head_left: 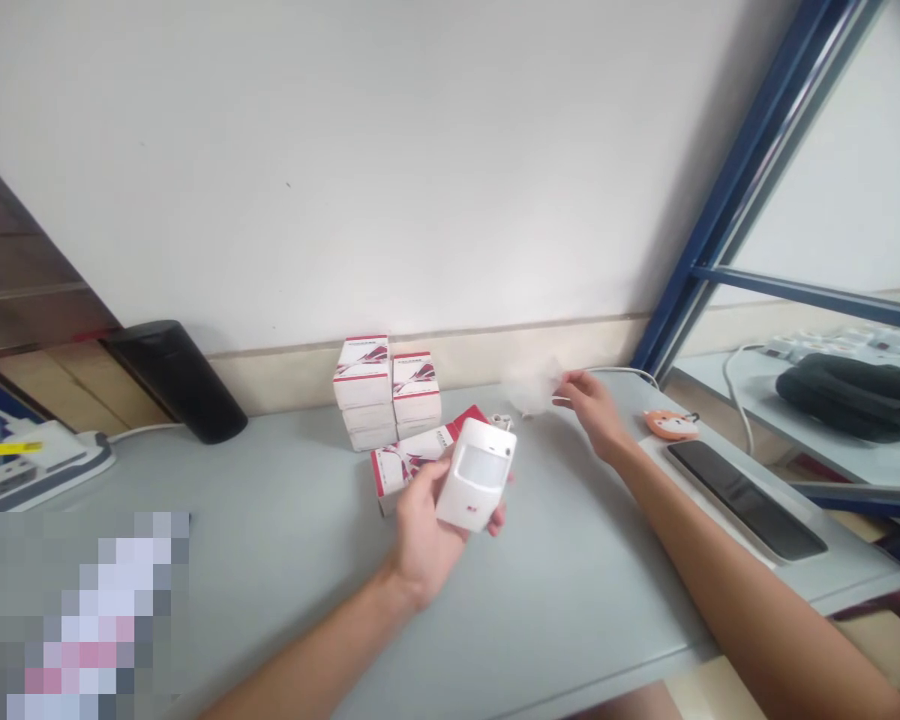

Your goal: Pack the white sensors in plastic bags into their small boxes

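My left hand (pixel 424 535) is closed around a white sensor unit (pixel 476 473) with a frosted window, holding it upright above the grey table (pixel 285 550). Just behind it lies a red-and-white carton (pixel 409 462) on its side. Farther back, near the wall, my right hand (pixel 592 405) pinches a clear plastic bag (pixel 531 385), which looks blurred. A small stack of red-and-white boxes (pixel 386 392) stands against the wall behind the carton.
A black cylinder (pixel 176 380) lies at the back left, beside a white device (pixel 37 465) with a cable. On the right are an orange fox-shaped item (pixel 670 424), a dark phone on a white tray (pixel 746 498), and a blue metal frame (pixel 750 170).
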A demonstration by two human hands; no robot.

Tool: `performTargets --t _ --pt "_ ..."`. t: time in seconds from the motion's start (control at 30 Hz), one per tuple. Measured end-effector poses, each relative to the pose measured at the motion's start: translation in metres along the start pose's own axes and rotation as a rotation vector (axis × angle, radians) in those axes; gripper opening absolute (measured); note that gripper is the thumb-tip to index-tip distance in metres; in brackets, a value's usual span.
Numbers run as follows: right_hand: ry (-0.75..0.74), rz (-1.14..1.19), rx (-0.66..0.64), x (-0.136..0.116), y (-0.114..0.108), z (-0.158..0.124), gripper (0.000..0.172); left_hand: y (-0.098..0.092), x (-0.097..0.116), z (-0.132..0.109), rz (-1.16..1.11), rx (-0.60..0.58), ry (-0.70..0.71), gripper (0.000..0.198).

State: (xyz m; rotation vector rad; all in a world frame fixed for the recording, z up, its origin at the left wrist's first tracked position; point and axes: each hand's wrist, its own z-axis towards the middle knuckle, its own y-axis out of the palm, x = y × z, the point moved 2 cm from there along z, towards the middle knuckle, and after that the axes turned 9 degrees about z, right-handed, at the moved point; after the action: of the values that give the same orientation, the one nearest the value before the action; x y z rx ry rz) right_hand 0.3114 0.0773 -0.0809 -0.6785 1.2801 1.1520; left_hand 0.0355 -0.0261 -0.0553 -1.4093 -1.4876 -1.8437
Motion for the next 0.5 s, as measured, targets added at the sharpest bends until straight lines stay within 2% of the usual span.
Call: performTargets --t 0.13,0.33,0.5 --pt "-0.035 0.057 -0.035 -0.005 0.006 -0.007 0.019 -0.001 0.011 0.003 -0.179 0.076 -0.084 0.049" --pt "-0.102 0.034 -0.12 -0.011 0.018 -0.016 0.022 -0.004 0.004 0.004 -0.144 0.008 -0.065 0.053" --pt "-0.113 0.025 -0.186 -0.016 0.024 -0.023 0.02 -0.007 -0.003 0.006 -0.123 0.015 -0.057 0.051"
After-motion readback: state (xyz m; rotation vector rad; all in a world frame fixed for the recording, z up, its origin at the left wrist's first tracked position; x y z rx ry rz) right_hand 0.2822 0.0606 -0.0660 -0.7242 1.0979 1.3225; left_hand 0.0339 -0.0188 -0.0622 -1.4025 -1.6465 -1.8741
